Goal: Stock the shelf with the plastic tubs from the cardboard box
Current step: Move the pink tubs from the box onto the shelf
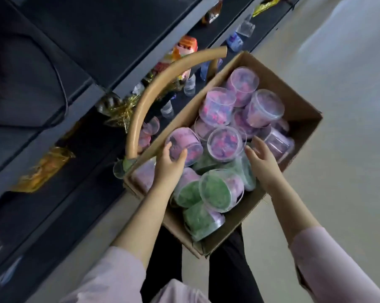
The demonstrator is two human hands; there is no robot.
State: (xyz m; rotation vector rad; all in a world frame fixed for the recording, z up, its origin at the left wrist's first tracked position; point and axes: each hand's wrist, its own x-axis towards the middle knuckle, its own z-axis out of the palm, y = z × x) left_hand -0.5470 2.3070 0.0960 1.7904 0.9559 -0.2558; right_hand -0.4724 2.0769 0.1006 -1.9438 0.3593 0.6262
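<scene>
An open cardboard box (302,110) sits on the floor beside the dark shelf (80,149), filled with several clear-lidded plastic tubs, pink ones (219,106) toward the far end and green ones (214,191) at the near end. My left hand (170,165) grips a pink tub (184,147) at the box's left edge, fingers and thumb curled round it. My right hand (261,158) reaches into the box with fingers spread and relaxed, next to another pink tub (225,143); I cannot tell whether it touches any tub.
The box's left flap (163,92) curls up in an arc between box and shelf. The shelf holds gold-wrapped packets (42,169), small bottles (190,84), clear cups (247,28) and a few pink tubs (147,134). Pale floor (348,106) lies right of the box.
</scene>
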